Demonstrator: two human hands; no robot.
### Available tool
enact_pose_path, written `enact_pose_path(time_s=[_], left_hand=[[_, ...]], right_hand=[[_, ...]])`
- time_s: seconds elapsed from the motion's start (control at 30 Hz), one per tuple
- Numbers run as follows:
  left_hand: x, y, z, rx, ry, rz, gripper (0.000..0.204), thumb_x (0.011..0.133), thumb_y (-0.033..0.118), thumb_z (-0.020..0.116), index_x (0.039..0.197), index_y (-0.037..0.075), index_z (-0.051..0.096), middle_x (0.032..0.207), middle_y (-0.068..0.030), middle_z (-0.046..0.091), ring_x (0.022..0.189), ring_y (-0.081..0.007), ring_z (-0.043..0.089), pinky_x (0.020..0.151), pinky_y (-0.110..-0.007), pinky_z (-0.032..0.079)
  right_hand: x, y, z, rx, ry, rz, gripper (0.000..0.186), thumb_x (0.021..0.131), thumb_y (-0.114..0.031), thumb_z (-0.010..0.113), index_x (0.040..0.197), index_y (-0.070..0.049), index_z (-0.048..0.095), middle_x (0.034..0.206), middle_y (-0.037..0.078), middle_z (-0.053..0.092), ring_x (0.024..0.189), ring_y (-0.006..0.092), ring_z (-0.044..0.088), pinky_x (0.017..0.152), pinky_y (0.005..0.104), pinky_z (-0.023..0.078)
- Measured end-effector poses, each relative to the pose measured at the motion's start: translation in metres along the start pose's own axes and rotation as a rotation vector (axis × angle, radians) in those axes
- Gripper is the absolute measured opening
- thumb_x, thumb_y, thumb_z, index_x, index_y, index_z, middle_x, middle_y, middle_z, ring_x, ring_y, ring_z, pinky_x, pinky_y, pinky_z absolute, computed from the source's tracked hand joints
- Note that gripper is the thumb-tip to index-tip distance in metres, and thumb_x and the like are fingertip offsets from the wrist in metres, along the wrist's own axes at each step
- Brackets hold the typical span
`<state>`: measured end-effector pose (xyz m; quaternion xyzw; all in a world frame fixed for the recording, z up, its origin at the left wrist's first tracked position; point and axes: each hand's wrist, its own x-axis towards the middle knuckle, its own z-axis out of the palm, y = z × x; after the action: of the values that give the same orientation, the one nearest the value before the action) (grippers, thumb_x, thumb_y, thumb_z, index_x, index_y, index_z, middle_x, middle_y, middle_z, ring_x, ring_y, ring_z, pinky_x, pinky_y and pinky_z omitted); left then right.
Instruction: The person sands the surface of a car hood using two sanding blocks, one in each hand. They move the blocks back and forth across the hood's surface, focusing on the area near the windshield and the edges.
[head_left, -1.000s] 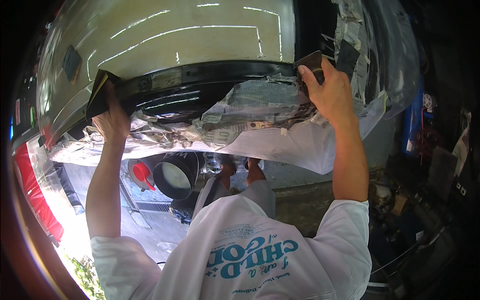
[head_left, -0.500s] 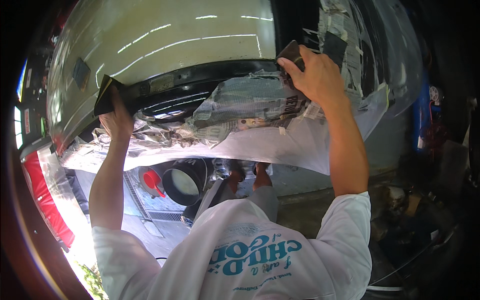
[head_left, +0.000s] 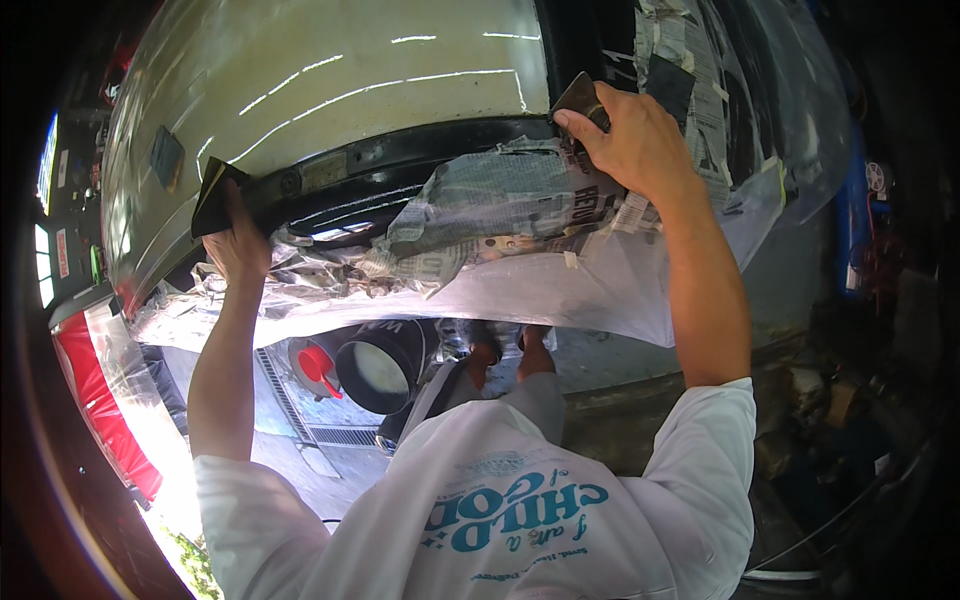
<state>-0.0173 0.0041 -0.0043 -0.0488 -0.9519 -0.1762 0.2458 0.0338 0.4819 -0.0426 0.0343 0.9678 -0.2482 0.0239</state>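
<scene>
My left hand [head_left: 238, 245] grips a dark folded sheet of sandpaper [head_left: 212, 200] at the left end of a black car body edge [head_left: 400, 143]. Toward the right end of that edge, my right hand [head_left: 640, 140] pinches a brownish-black piece of sandpaper [head_left: 580, 98] between thumb and fingers. Behind the edge lies a glossy pale olive car panel [head_left: 380, 60]. Newspaper masking [head_left: 490, 195] covers the area below the edge, between my hands. Another dark sheet [head_left: 166, 157] rests on the panel at the left, and a dark square sheet [head_left: 670, 85] lies on newspaper beyond my right hand.
Clear plastic film [head_left: 500, 295] hangs along the near side of the car. Below it, a black bucket [head_left: 378, 372] with pale liquid stands on the floor, beside a red dipper [head_left: 318, 362]. A floor drain grate [head_left: 345, 436] runs nearby. Dark clutter [head_left: 820, 410] fills the right.
The whole view has shifted slightly. Both hands keep their grip on the sandpaper and stay at nearly the same spots on the car.
</scene>
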Motion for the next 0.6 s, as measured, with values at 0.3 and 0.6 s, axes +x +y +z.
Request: enact_pose_path(time_s=[0.3, 0.6], left_hand=[[0.003, 0.004, -0.003, -0.033, -0.011, -0.048, 0.043, 0.111, 0.037, 0.054, 0.122, -0.001, 0.072, 0.117, -0.024, 0.074, 0.111, -0.043, 0.068, 0.095, -0.05, 0.049], [0.003, 0.002, -0.002, -0.035, -0.021, -0.006, 0.04, 0.111, 0.034, 0.053, 0.121, 0.001, 0.073, 0.114, -0.0217, 0.075, 0.107, -0.0414, 0.07, 0.094, -0.048, 0.049]], right_hand=[[0.012, 0.01, 0.004, 0.141, -0.084, -0.006, 0.075, 0.099, -0.059, 0.067, 0.135, 0.007, 0.068, 0.111, 0.031, 0.076, 0.111, 0.0451, 0.074, 0.099, 0.0528, 0.058], [0.008, -0.002, -0.01, 0.104, -0.166, 0.048, 0.071, 0.1, -0.058, 0.067, 0.123, 0.008, 0.07, 0.106, 0.028, 0.077, 0.107, 0.0428, 0.075, 0.094, 0.0521, 0.059]])
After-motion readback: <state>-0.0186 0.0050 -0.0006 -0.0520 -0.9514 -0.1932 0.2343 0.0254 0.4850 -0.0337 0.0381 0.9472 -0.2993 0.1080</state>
